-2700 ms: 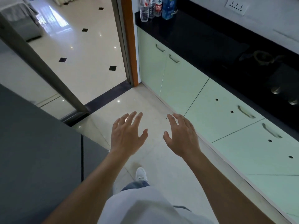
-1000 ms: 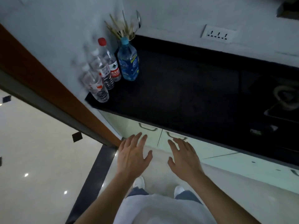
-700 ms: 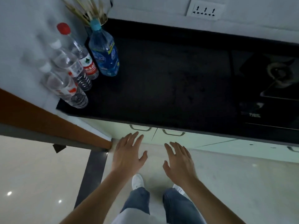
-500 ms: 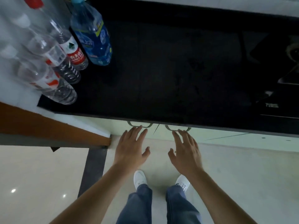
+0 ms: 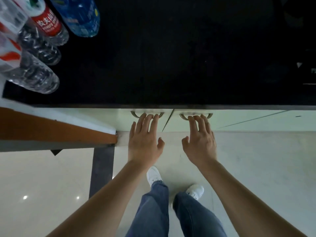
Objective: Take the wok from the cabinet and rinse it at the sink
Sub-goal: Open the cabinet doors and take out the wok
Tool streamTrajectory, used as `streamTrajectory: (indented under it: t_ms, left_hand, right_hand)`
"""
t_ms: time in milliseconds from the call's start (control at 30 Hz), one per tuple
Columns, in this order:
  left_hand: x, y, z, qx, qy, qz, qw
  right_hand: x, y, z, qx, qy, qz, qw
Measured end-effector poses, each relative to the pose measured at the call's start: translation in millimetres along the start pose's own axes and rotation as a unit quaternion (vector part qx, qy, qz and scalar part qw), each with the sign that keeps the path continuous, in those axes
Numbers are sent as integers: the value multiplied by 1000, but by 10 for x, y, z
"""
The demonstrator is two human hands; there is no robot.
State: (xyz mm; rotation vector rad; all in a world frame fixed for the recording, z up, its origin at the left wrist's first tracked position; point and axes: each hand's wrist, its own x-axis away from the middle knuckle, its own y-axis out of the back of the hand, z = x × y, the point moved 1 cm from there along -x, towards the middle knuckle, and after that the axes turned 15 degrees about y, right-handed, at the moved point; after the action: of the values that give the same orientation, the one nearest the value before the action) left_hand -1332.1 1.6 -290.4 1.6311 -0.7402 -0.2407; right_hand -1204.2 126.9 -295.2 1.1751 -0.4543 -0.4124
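Two pale green cabinet doors sit closed under the black countertop [image 5: 171, 57]. My left hand [image 5: 145, 139] reaches out with straight fingers, their tips at the left door's metal handle [image 5: 134, 114]. My right hand [image 5: 200, 141] does the same at the right door's handle [image 5: 182, 116]. Neither hand has its fingers curled round a handle. The left door [image 5: 124, 120] and the right door [image 5: 222, 119] meet at a seam between my hands. No wok and no sink are in view.
Several plastic water bottles [image 5: 42, 48] stand at the countertop's left end, one blue [image 5: 82, 16]. An orange-brown door frame [image 5: 56, 129] juts in at the left. A hob edge [image 5: 307, 72] shows at the right. My feet stand on the tiled floor [image 5: 265, 168].
I stepped up to the counter and looked straight down. Both hands moved forward from mid-air until their fingertips reached the two door handles.
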Motion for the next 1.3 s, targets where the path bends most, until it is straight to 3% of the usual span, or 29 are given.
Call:
streamTrajectory:
  t_ms: [333,633,867,1000,1167,1300]
  left_hand:
    - [656,-51,407,-3,-38,19,999]
    - [1389,-73,705,-23,-2,32,999]
    - [2024,2,1138,-6,63,16,998]
    - [2183,49,1302,42,132,-4,990]
    - [2197,84,1252,139,258,-25,956]
    - [2166,200,1133,148,220,-88,960]
  right_hand:
    - [550,30,-161,8,37,45,998]
    - [1171,119,-280,17,47,34,998]
    - [1802,180,-605,-45,55,24,997]
    - [2132,247,-687,-93,7,-8,996]
    - [2377,251,-654,-114,-112,-53,986]
    - [2395,315,-625,-130,-204,-88,966]
